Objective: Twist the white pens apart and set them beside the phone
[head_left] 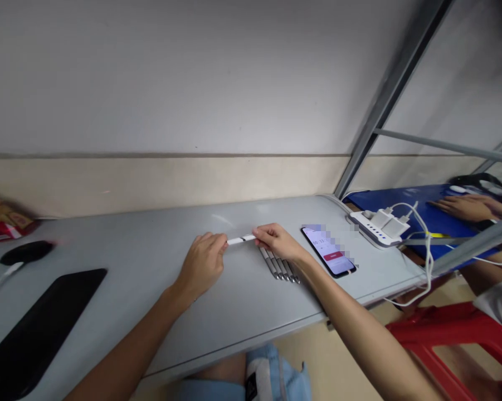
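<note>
A white pen with a dark band (pixel 241 240) is held level above the grey table (pixel 217 328), stretched between my two hands. My left hand (pixel 204 257) is closed round its left end, and the fingers of my right hand (pixel 277 240) pinch the right end. Both ends are covered by my fingers. Just below my right hand, several white pens with silver tips (pixel 279 268) lie side by side on the table, partly hidden by that hand and wrist.
To the right lie a phone with a lit screen (pixel 329 250) and a power strip (pixel 376 227) with plugs and white cables. A black slab-like object (pixel 45 328) and a red packet (pixel 8 220) are on the left. Another person's hand (pixel 463 207) rests beyond the metal frame, near a red stool (pixel 455 328).
</note>
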Motion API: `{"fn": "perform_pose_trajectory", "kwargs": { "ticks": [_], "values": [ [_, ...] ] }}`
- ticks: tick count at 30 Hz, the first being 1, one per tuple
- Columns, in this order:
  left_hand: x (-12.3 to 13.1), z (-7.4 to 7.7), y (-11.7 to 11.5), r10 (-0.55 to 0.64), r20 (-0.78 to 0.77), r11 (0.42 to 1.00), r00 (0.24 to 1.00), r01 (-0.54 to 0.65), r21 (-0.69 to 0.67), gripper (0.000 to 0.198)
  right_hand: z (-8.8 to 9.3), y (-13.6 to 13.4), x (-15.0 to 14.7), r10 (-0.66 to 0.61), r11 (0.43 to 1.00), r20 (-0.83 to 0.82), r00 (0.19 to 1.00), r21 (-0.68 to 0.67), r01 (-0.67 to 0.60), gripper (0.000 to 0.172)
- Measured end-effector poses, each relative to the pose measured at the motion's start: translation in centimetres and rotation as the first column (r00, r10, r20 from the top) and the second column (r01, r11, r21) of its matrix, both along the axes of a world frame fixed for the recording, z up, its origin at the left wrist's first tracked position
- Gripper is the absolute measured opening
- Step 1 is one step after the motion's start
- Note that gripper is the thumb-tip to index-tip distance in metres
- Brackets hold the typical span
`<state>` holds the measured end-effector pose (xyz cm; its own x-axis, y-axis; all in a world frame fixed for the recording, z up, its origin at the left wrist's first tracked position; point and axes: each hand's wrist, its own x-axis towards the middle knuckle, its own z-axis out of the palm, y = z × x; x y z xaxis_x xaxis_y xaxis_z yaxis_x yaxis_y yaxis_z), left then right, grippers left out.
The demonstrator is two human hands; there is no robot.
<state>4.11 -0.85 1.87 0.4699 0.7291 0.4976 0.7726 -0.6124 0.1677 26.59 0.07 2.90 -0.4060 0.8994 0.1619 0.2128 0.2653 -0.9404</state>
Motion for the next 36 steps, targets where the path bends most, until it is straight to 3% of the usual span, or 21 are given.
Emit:
{"fn": "perform_pose_trajectory", "kwargs": {
  "ticks": [4, 8, 11, 15, 20, 25, 28, 31, 36],
  "values": [
    [-0.6, -0.5, 0.5, 0.014, 0.061, 0.996, 0.998, -0.009, -0.088, 0.022, 0.1, -0.3, -0.3, -0.080, 0.961, 0.094, 0.992, 0.270, 0.052, 0.035],
    [-0.7, -1.1, 1.0, -0.019, 0.138, 0.988, 0.990, 0.040, -0.150, 0.023, -0.1, -0.3, -0.6, -0.110, 0.920, 0.053, 0.992, 0.382, 0.082, 0.022],
    [-0.4, -1.1, 1.0, -0.040, 0.118, 0.989, 0.992, 0.056, -0.136, 0.023, -0.3, -0.1, -0.7, -0.090, 0.923, 0.021, 0.996, 0.376, 0.076, 0.021],
    [-0.2, -0.6, 0.7, -0.027, 0.069, 0.995, 0.997, 0.033, -0.090, 0.022, -0.6, 0.0, -0.6, -0.128, 0.952, 0.124, 0.984, 0.295, 0.087, 0.027],
    [-0.5, -0.5, 0.7, 0.005, 0.034, 0.996, 0.999, -0.001, -0.091, 0.021, -0.6, 0.1, -0.5, -0.140, 0.925, 0.079, 0.987, 0.367, 0.102, 0.019],
    [-0.5, -0.5, 0.7, 0.029, 0.036, 0.995, 0.999, -0.025, -0.094, 0.021, -0.7, 0.2, -0.4, -0.133, 0.949, 0.136, 0.982, 0.305, 0.086, 0.024],
    [-0.4, -0.5, 0.7, 0.026, 0.025, 0.994, 0.999, -0.024, -0.104, 0.022, -0.7, 0.3, -0.4, -0.142, 0.934, 0.123, 0.982, 0.346, 0.091, 0.013],
    [-0.4, -0.5, 0.6, 0.023, 0.027, 0.994, 0.999, -0.020, -0.108, 0.022, -0.8, 0.3, -0.4, -0.162, 0.931, 0.093, 0.982, 0.345, 0.121, 0.025],
    [-0.4, -0.5, 0.7, 0.028, 0.029, 0.994, 0.999, -0.024, -0.110, 0.022, -0.8, 0.3, -0.5, -0.142, 0.916, 0.172, 0.975, 0.396, 0.064, 0.015]
  ]
}}
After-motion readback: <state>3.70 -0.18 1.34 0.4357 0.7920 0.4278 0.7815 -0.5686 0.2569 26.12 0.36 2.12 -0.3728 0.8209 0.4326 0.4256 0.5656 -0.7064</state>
